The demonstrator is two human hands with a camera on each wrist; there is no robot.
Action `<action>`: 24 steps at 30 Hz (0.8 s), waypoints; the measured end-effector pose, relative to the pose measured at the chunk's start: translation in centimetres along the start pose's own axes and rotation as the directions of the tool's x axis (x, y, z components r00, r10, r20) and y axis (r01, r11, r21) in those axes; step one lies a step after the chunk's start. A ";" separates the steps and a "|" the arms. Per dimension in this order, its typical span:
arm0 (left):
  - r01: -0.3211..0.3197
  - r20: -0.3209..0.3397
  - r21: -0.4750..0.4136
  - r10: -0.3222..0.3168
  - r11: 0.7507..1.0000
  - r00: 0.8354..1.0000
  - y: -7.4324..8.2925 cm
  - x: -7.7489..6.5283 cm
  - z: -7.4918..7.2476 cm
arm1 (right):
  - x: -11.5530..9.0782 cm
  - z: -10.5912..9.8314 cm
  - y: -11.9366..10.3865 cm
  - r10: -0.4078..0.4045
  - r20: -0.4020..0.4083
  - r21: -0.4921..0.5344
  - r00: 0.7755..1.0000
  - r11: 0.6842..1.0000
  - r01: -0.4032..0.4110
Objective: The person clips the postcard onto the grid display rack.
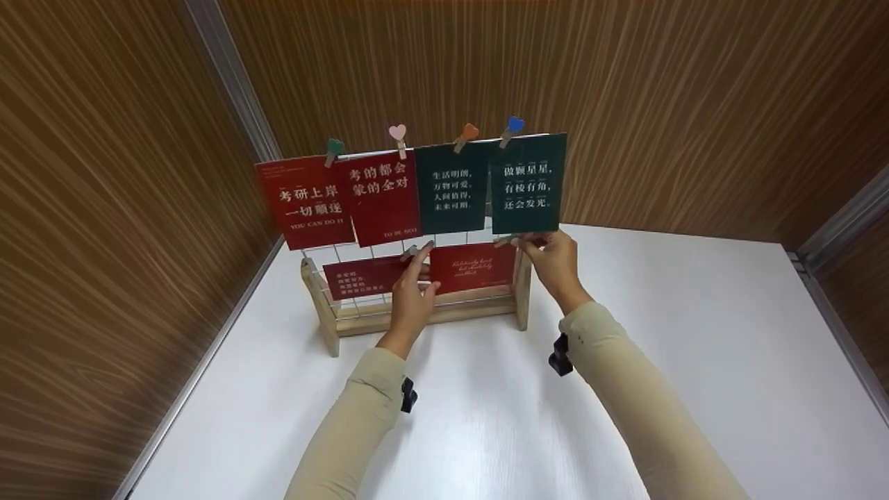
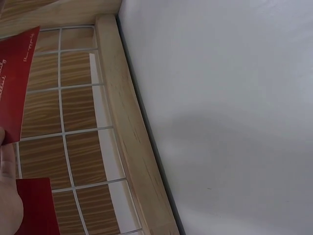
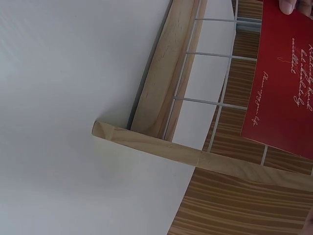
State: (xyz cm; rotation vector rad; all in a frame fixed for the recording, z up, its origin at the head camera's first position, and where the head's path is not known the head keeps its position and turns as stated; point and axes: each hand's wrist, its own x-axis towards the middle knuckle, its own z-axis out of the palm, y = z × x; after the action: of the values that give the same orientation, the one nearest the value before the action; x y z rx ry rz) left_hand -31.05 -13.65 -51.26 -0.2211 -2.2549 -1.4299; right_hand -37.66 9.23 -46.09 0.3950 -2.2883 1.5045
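A wire-grid rack with a wooden frame (image 1: 378,323) stands on the white table. My left hand (image 1: 411,298) pinches a red card (image 1: 472,267) with white script at its left edge, thumb in front, holding it against the lower grid. At the card's upper right corner my right hand (image 1: 555,260) pinches a small wooden clothespin (image 1: 505,240), partly hidden by the fingers. In the right wrist view the left thumb (image 3: 287,6) shows on the same card (image 3: 286,83). A darker red card (image 1: 364,278) hangs left of it, with a clothespin (image 1: 411,253) near its top right.
Along the top wire hang two red cards (image 1: 309,208) and two dark green cards (image 1: 451,191), held by clothespins with coloured hearts (image 1: 397,132). Wood-patterned panels (image 1: 417,69) rise behind and beside the white table (image 1: 694,312).
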 end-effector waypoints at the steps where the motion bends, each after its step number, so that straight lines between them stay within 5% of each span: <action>1: 0.001 -0.003 0.001 -0.001 1.000 1.000 0.0 0.0 0.0 | 0.0 0.0 0.0 0.005 0.005 -0.002 1.000 1.000 -0.005; 8: -0.003 -0.014 0.016 0.003 1.000 1.000 0.1 0.1 0.1 | -0.2 0.1 0.0 0.026 0.026 -0.046 0.999 0.999 -0.025; 24: -0.009 -0.028 0.051 0.011 0.999 1.000 0.2 0.0 0.1 | -0.6 0.2 0.1 -0.104 -0.026 -0.167 0.994 0.981 0.098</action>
State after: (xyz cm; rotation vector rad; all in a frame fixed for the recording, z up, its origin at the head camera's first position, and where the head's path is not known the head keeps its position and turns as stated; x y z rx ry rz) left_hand -30.99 -13.50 -51.13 -0.1945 -2.2612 -1.3607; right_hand -37.18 9.12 -46.52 0.4275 -2.3076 1.2521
